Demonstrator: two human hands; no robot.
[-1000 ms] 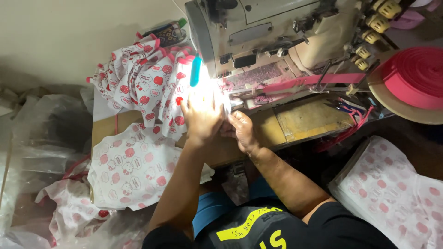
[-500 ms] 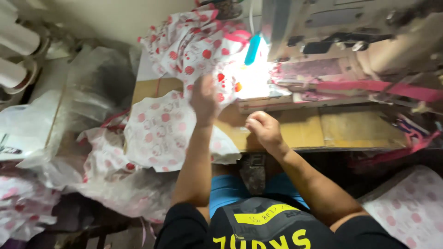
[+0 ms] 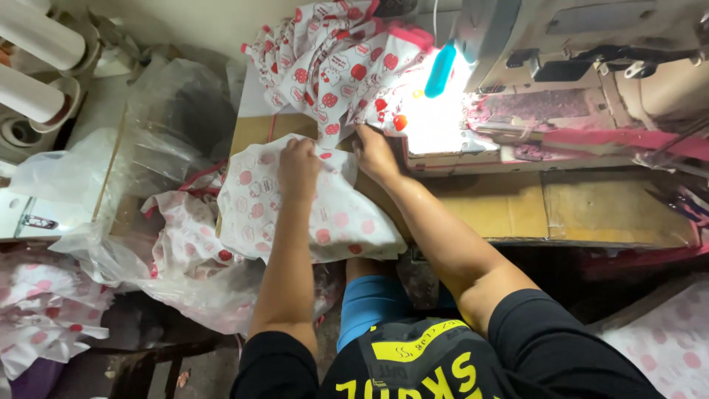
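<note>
Shifting of both hands off the needle area, logged vs. 1 s ago:

- L hand: formerly under the lamp at the machine bed, then flat on the back pile; now knuckles up on the loose fabric piece, fingers curled down into the cloth, closed on a fold of it
- R hand: formerly beside the needle, then a fist at the table edge; now at the top edge of the same piece, just left of the lit plate. Fingertips lost in glare and cloth, so pinching or merely pressing: cannot tell
- Fabric piece: white w/ pink print, draped over the front edge of the wooden table, left of the sewing machine, touching the back pile at its upper edge
- Reading for the work in hand: probably stitching broken off for now, handling moved to the loose piece; nothing of it visibly under the needle

Hidden / hard to make out:
- Needle and presser foot: washed out by lamp glare beside the blue lamp housing
- Underside of piece and L fingertips: covered by hand and cloth
- Boundary btw. piece and pile: same print, unclear
- Plastic bag: contents partly veiled, more printed cloth below
- White spools: cut off at the left
- Pink tape: running out of view to the right
</note>
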